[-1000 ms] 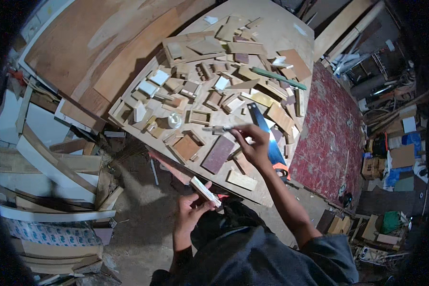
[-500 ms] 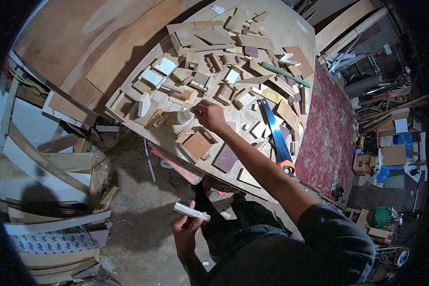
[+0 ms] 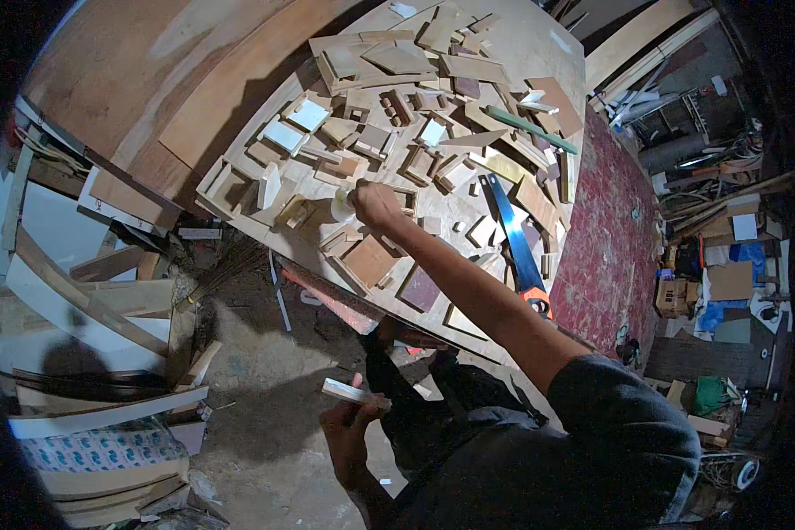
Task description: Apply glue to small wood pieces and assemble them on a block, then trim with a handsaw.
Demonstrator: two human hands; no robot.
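Observation:
My left hand (image 3: 344, 437) is closed around a short wood block (image 3: 343, 389) with a pale, whitish face, held low in front of my body, off the table. Over the near part of the table, my right hand (image 3: 380, 208) has its fingers pinched together at the rim of a small whitish cup (image 3: 341, 208). What those fingers grip, if anything, is hidden. Just below the cup lies a small open wooden box (image 3: 369, 262). A yellowish wood block (image 3: 293, 212) rests to the cup's left.
Many wood offcuts and small wooden boxes cover the table (image 3: 552, 66). A handsaw (image 3: 519, 243) with an orange and black handle lies near its right edge, below a green strip (image 3: 530, 129). Boards (image 3: 88, 305) are stacked at left; a red floor patch (image 3: 609, 238) is at right.
My right hand has shifted slightly left and down at the cup. The wood block in my left hand has turned a little, and its whitish face shows less.

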